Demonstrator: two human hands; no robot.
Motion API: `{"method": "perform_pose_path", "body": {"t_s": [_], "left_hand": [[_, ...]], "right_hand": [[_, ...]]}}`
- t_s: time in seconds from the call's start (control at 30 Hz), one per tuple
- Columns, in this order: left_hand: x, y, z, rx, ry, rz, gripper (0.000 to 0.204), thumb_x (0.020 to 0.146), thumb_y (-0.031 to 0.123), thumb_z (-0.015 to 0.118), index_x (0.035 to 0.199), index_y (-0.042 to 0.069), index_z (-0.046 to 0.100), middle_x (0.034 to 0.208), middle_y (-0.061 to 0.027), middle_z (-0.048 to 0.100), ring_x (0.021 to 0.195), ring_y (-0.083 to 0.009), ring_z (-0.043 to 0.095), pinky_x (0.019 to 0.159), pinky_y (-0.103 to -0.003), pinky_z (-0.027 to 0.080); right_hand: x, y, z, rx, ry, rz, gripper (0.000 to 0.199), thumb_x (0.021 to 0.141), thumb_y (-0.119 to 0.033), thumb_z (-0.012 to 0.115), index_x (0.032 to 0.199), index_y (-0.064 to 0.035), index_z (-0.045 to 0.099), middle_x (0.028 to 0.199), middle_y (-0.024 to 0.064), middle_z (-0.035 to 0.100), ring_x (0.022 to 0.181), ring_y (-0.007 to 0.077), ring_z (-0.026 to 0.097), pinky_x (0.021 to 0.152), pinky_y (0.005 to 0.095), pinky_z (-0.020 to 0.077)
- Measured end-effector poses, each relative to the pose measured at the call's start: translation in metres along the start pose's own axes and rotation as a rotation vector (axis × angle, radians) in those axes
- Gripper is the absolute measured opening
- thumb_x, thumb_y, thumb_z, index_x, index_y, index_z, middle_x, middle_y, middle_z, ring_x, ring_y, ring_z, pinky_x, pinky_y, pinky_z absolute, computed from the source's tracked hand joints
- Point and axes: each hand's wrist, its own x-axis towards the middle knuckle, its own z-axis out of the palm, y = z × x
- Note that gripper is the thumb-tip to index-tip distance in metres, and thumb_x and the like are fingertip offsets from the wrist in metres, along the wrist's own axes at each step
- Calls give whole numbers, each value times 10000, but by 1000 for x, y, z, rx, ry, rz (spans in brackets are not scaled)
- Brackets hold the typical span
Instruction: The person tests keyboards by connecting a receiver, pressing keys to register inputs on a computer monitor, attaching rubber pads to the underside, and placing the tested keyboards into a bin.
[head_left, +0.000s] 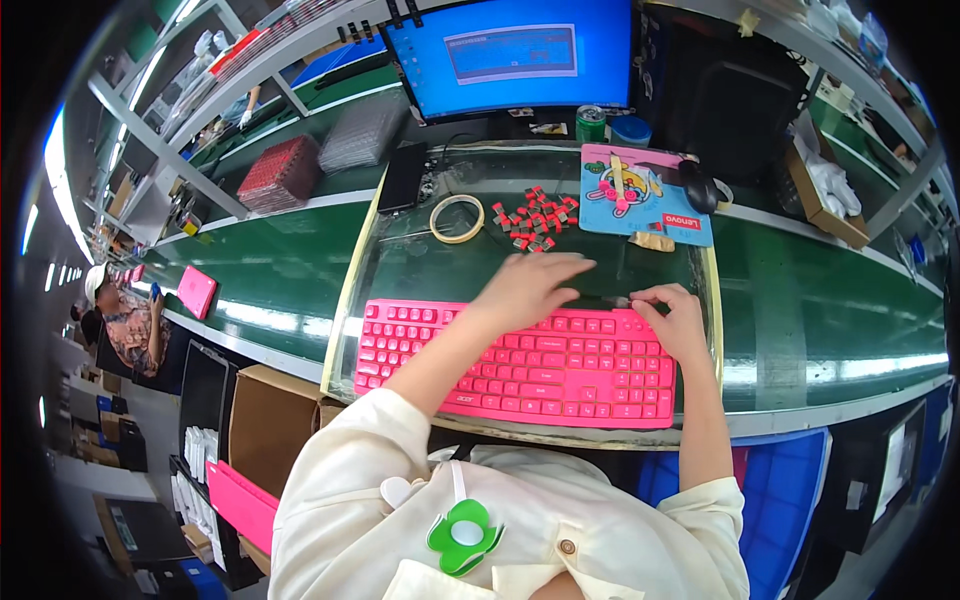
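Observation:
A bright pink keyboard [520,375] lies on the glass-topped bench in front of me, its brand side turned toward me. My left hand [530,290] is over the keyboard's far edge, fingers stretched out and holding nothing visible. At the far right corner of the keyboard, my right hand [670,312] has thumb and fingertips pinched together. A small dark piece [620,301] shows at those fingertips; its kind is too small to make out. Beyond my left hand lies a pile of small red-and-silver pieces [535,218], beside a roll of tape [457,219].
A blue cartoon mouse pad [610,210] with a black mouse [697,187] lies at the back right. Behind stand a lit monitor [515,60] and a green can [590,124]. Red bubble-wrapped packs [280,175] sit left; another person [135,325] is farther left.

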Motion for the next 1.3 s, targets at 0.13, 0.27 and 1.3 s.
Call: {"method": "perform_pose_path", "body": {"t_s": [0.13,0.27,1.3], "left_hand": [[-88,-23,-55,267,112,-259,372,801,199,629,1164,126,595,1225,-50,571,1071,-265,564,888,-360,441],[-199,-23,-61,398,244,-730,377,841,267,604,1192,137,561,1362,-106,423,1185,-296,473,1004,-456,319],[-167,13,-93,156,557,-131,269,693,41,635,952,109,657,1096,-36,632,942,-199,611,924,-357,418]], "right_hand": [[-6,6,-5,85,125,-19,149,774,-94,642,905,-51,698,888,74,669,933,218,584,805,286,456],[-30,-31,19,-348,54,-227,402,797,-282,629,1189,-202,581,1213,49,548,1198,285,416,1007,486,295],[22,-154,186,-529,-346,-883,316,792,-356,582,1094,-268,615,1116,-15,628,1259,323,382,1011,644,180]]}}
